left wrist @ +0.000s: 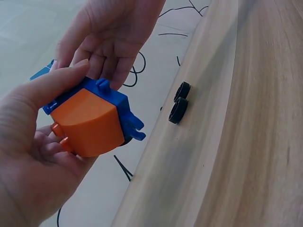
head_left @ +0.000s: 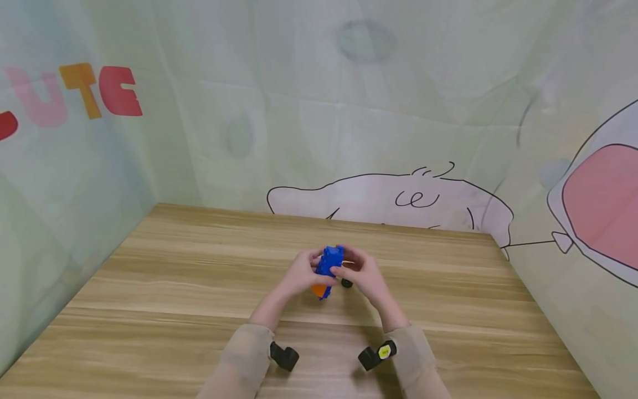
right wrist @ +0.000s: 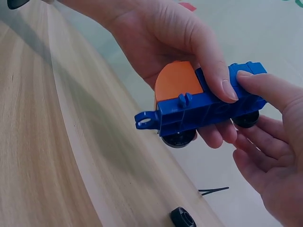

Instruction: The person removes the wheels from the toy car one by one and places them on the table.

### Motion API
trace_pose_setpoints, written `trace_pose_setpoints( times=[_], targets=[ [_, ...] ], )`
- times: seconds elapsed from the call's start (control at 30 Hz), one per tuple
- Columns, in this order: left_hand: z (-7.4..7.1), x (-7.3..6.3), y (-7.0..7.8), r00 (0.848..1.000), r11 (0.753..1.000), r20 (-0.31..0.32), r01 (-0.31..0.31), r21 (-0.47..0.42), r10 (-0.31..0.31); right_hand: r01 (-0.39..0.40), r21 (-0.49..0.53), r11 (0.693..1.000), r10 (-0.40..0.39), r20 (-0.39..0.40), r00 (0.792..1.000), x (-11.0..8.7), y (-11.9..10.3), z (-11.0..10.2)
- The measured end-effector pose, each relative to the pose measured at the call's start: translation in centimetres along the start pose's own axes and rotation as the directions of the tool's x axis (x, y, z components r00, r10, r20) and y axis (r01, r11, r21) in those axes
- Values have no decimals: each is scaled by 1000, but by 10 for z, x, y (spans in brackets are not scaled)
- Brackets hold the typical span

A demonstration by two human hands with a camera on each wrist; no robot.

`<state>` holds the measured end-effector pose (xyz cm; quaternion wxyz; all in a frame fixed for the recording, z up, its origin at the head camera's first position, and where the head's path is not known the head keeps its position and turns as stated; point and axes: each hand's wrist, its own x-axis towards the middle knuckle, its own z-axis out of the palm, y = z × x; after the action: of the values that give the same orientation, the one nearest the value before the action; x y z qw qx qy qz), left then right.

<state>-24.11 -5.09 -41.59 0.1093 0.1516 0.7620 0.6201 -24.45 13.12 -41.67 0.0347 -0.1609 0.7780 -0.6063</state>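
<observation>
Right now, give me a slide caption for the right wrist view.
Left hand and right hand hold a blue-and-orange toy car; a loose wheel sits on the wooden table.

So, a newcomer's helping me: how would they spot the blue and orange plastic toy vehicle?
Start at the wood-grained table, then the left hand and right hand over it. Both hold the blue and orange plastic toy vehicle. Its colours set it apart from the loose, round black wheels nearby.

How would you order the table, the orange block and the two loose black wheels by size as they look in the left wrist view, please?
1. Table
2. Orange block
3. Lower wheel and upper wheel: nearly alike; nearness to the camera makes their order unsure.
</observation>
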Motion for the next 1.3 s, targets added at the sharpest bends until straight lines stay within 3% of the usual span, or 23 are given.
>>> trace_pose_setpoints(
  times=[0.27,0.47,0.73,0.83,0.97,1.13,1.3],
  targets=[
    [-1,1,0,1000,1000,20,-21,19,21,43,-5,999,-43,-27,999,2,2,1],
    [-2,2,-1,997,998,32,-64,-23,65,60,-27,998,-61,-74,995,1,-1,4],
    [-13,2,-3,999,997,5,-48,-63,49,53,-55,997,-61,-156,986,0,-4,2],
    [-16,0,-4,1000,995,-21,10,-96,-13,66,-78,995,-79,-170,982,-1,-5,1],
    [-17,-2,-3,987,978,-38,147,-145,-154,93,-97,991,-109,-182,977,-1,-5,1],
    [-18,-4,-5,958,946,46,287,-148,-283,186,-127,974,-207,-188,960,-1,-4,2],
    [-19,-4,-5,933,913,144,354,-204,-330,307,-210,928,-343,-163,925,-3,-6,6]
  ],
)
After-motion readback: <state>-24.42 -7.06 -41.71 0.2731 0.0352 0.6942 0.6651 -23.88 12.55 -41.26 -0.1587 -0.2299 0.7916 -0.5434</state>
